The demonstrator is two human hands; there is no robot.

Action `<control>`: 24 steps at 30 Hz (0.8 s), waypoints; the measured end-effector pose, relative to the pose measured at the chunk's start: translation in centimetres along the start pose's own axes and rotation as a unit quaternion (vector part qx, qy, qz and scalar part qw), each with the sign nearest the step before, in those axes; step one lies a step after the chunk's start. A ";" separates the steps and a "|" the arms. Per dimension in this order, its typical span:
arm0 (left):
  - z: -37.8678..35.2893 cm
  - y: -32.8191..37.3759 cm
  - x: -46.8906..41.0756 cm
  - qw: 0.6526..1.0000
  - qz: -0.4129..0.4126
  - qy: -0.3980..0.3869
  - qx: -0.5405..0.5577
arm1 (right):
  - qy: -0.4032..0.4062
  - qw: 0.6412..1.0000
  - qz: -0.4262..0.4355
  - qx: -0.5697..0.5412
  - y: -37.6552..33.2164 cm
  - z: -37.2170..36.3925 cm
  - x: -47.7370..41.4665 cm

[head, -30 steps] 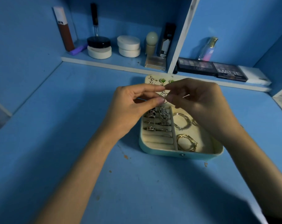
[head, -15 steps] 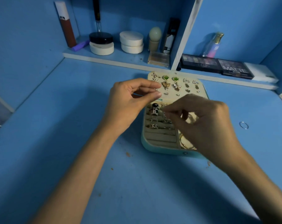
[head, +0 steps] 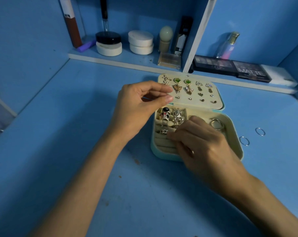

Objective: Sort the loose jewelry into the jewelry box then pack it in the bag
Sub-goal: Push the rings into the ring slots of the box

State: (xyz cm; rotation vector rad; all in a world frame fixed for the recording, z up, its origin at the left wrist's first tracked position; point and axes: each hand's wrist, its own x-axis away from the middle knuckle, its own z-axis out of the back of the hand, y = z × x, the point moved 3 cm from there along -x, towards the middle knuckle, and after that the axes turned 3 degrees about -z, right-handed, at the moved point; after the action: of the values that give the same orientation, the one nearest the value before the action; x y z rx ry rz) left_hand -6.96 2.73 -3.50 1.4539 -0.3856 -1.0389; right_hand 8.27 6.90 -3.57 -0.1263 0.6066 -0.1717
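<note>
The mint jewelry box (head: 234, 134) lies open on the blue desk, its cream lid panel (head: 218, 101) studded with earrings. Rings (head: 172, 117) fill the padded rolls on its left side, and hoops (head: 216, 124) lie in the right compartment. My left hand (head: 138, 108) hovers at the lid's left edge, thumb and fingers pinching a thin wire hoop (head: 144, 98). My right hand (head: 201, 142) reaches into the box with its fingers curled onto the ring rolls. A silver glint (head: 192, 152) shows under them, and the piece itself is mostly hidden. Two loose thin rings (head: 244, 140) (head: 260, 131) lie right of the box.
A low shelf (head: 110, 60) at the back holds a lipstick tube (head: 71, 23), round cosmetic jars (head: 109, 43), a white divider (head: 197, 36), eyeshadow palettes (head: 230, 67) and a perfume bottle (head: 227, 47). No bag is in view.
My hands have parted above the box. The right one has dropped into the ring rolls, while the left stays up by the lid. The view has shifted, bringing the two loose rings into sight.
</note>
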 end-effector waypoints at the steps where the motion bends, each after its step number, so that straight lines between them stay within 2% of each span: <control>1: 0.0 0.0 0.0 1.000 0.001 -0.001 0.001 | -0.006 1.000 0.000 -0.002 0.0 0.0 0.0; 9: -0.1 0.2 0.1 1.000 0.002 -0.020 0.009 | -0.087 0.993 -0.046 -0.061 0.9 0.8 -1.2; 11: -0.2 0.3 0.1 0.999 0.004 -0.028 0.014 | -0.057 0.990 -0.086 -0.101 1.3 1.9 -1.9; 14: -0.6 0.4 0.2 0.998 0.018 -0.042 0.036 | 0.005 0.983 -0.155 -0.095 2.5 3.0 -3.4; 16: -0.8 0.4 0.2 0.998 0.016 -0.044 0.037 | -0.006 0.977 -0.192 -0.092 3.1 2.8 -4.1; 20: -0.5 0.2 0.2 0.999 0.003 -0.022 0.026 | -0.009 0.952 -0.256 -0.166 3.1 2.3 -4.4; 24: -0.6 0.0 0.2 1.000 -0.001 -0.002 0.015 | 0.015 0.945 -0.264 -0.192 2.8 2.2 -4.5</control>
State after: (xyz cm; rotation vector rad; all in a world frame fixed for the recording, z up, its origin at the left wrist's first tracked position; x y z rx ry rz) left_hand -6.33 2.96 -3.63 1.4795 -0.4037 -1.0428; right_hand 6.28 10.68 0.29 -0.6692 0.6217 -0.5760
